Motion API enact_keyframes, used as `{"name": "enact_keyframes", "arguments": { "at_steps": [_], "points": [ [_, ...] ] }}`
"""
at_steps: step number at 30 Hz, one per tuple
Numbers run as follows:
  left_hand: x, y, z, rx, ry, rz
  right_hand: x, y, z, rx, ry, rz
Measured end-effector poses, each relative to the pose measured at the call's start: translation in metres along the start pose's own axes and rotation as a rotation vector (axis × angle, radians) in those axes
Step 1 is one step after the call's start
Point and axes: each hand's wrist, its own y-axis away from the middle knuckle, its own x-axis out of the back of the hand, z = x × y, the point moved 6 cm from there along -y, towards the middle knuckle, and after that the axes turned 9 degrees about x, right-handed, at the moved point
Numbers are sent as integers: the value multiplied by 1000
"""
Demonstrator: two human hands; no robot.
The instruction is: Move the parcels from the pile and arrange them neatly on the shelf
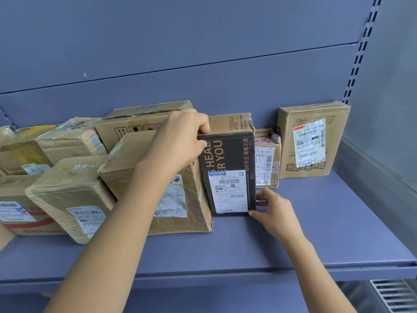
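A black parcel (228, 159) with gold lettering and a white shipping label stands upright on the blue shelf (293, 233). My left hand (180, 136) grips its top left corner. My right hand (270, 208) pinches its lower right corner, fingertips touching the box. A large brown carton (158, 177) leans against the black parcel's left side. Behind the black parcel stands a brown box (234, 123), and a small labelled box (267, 163) sits to the right.
Several taped brown parcels (70, 195) crowd the shelf's left half. A flat labelled carton (312, 141) leans on the back panel at the right. Bare shelf lies in front and to the right. A grille (392, 294) shows below right.
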Motion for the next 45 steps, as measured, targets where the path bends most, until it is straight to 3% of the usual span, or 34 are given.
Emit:
{"name": "enact_keyframes", "arguments": {
  "at_steps": [10,16,23,27,35,39,45],
  "points": [
    [3,-2,9,34,-67,-25,-4,5,-10,-67,11,30],
    [4,6,10,68,-63,-8,-10,18,-15,-178,-255,-66],
    [1,15,16,67,-101,18,-6,38,-39,-86,-401,-31],
    [1,24,16,108,-7,3,0,46,-49,-29,-412,5],
    [13,108,5,206,65,361,1,79,-70,47,-446,11],
    [17,144,-24,316,-3,323,-13,95,-92,91,-509,51],
    [32,189,-63,464,-48,299,-42,110,-133,180,-509,-61]
  ]
}}
